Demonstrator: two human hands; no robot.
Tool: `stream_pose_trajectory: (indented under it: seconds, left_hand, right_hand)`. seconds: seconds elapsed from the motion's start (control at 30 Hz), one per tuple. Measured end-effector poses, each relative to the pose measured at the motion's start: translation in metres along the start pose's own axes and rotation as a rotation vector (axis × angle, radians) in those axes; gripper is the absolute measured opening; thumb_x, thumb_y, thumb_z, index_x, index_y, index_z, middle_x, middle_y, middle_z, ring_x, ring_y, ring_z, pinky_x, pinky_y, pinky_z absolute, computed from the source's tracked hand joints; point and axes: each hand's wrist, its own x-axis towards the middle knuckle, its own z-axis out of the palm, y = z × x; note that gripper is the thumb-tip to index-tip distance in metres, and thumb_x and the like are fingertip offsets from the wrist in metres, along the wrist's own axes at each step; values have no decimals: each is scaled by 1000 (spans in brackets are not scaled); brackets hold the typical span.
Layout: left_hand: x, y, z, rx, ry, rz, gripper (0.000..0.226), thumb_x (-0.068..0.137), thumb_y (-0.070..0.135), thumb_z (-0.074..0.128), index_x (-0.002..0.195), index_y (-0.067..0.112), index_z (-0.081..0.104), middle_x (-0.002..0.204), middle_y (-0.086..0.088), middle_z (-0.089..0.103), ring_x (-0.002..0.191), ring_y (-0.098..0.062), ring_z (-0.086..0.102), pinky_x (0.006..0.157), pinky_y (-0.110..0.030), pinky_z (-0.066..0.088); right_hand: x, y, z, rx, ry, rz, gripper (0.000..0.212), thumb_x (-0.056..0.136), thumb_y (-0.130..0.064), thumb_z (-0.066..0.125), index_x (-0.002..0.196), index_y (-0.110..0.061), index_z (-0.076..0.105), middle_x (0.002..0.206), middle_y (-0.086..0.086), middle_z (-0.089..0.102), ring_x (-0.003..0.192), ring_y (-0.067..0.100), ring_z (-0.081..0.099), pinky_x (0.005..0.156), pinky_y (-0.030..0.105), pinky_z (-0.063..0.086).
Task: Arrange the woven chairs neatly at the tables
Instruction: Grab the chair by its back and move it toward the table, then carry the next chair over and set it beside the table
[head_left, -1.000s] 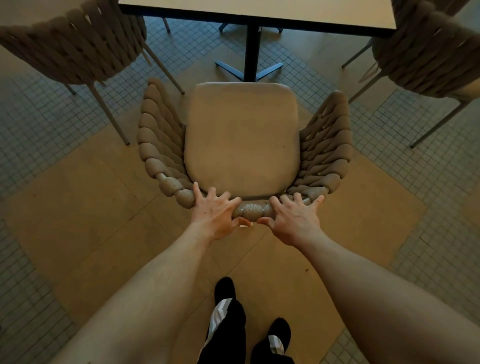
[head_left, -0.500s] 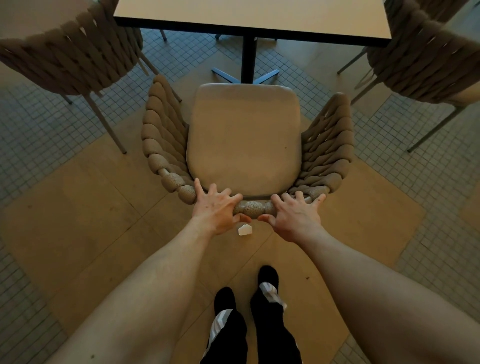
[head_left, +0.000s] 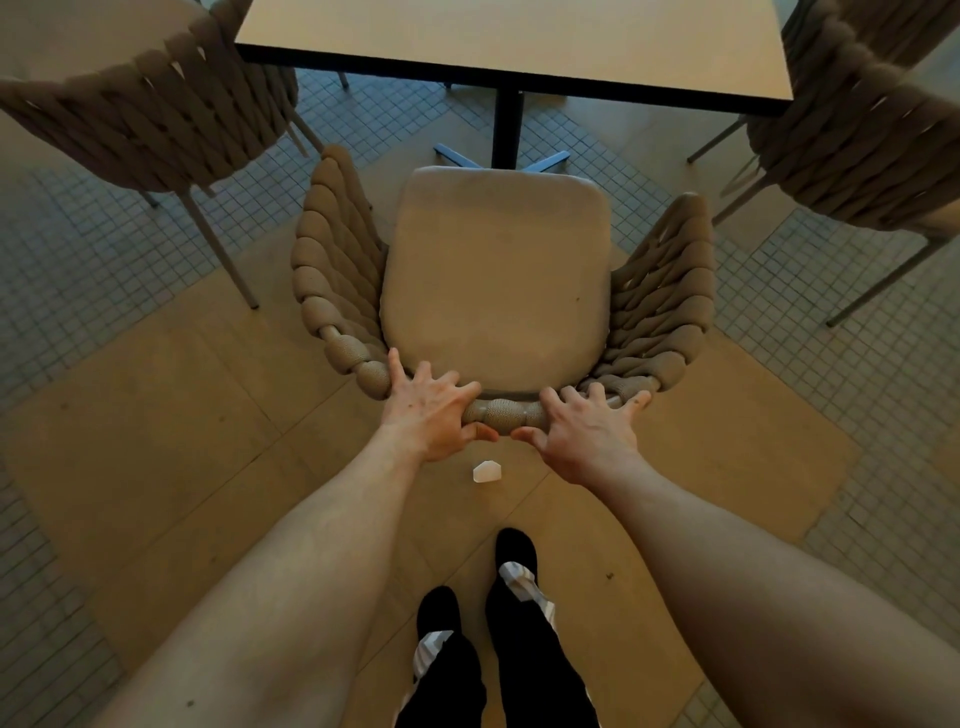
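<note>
The chair (head_left: 498, 280) is sitting before the table (head_left: 514, 41), its seat front nearer the table's edge than half a second ago, hiding more of the pedestal. The left hand (head_left: 428, 415) and right hand (head_left: 584, 431) are still gripping the woven top rail, fingers spread over it and thumbs hooked beneath. A white scrap (head_left: 487, 472) is lying on the floor (head_left: 156, 415) between the wrists, clearer of the rail now.
</note>
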Motion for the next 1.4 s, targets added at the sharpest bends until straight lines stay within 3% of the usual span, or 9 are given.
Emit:
stream_pose_trajectory:
  seconds: [0.2,0.33,0.5,0.63,0.77,1.0,1.27,1.4]
  left_hand:
    - [-2,4,-5,-55,-68,-53,75,82,85,35,134,32,46,134,-1,53,132,-31,40,116,-66,12]
    - [-14,7,-11,-137,-30,-82,67,90,74,40,137,27,46,135,-3,53,131,-28,43,119,-56,17]
    - [-35,-4,-30,-236,44,-130,56,98,62,39,133,21,52,128,-5,56,121,-26,49,103,-41,40]
    - [-53,-17,-46,-303,16,-223,58,99,62,35,138,22,49,134,-6,53,130,-27,44,103,-45,42]
    - [-74,-30,-55,-386,-18,-299,60,98,65,33,141,25,48,144,-4,48,133,-28,42,106,-47,41]
    - [-117,-52,-66,-412,-24,-436,56,99,61,37,141,25,47,139,-6,51,131,-29,44,105,-47,42]
    - [-169,-101,-65,-531,-25,-589,58,100,58,38,148,24,40,147,-6,44,136,-29,39,107,-49,40]
    - [-190,-139,-59,-574,-48,-648,58,101,56,38,149,24,38,151,-6,41,139,-29,36,109,-47,39]
  right_hand:
    - [-1,-1,0,24,-25,22,71,95,-78,27,144,-29,42,144,-3,51,142,27,35,107,86,6]
    - [-3,-1,-13,30,-76,13,73,95,-77,33,149,-28,38,150,1,48,146,31,32,112,79,10]
    - [-8,-5,-32,-60,-74,-127,68,97,-70,40,150,-27,36,150,4,49,143,32,35,115,69,18]
    - [-8,-15,-54,-69,-83,-185,62,96,-70,44,142,-27,41,144,5,52,138,32,41,114,68,24]
    - [-8,-28,-75,-113,-96,-244,69,95,-73,43,146,-27,39,146,5,51,138,31,40,112,64,29]
    - [-10,-61,-100,-162,-92,-345,71,96,-71,43,151,-26,37,148,7,50,139,32,39,113,63,28]
    - [-8,-135,-125,-234,-97,-495,65,96,-69,46,144,-25,42,142,7,53,135,32,43,108,59,35]
    - [0,-190,-131,-272,-106,-550,71,96,-68,47,151,-24,38,146,8,49,137,33,40,109,60,34]
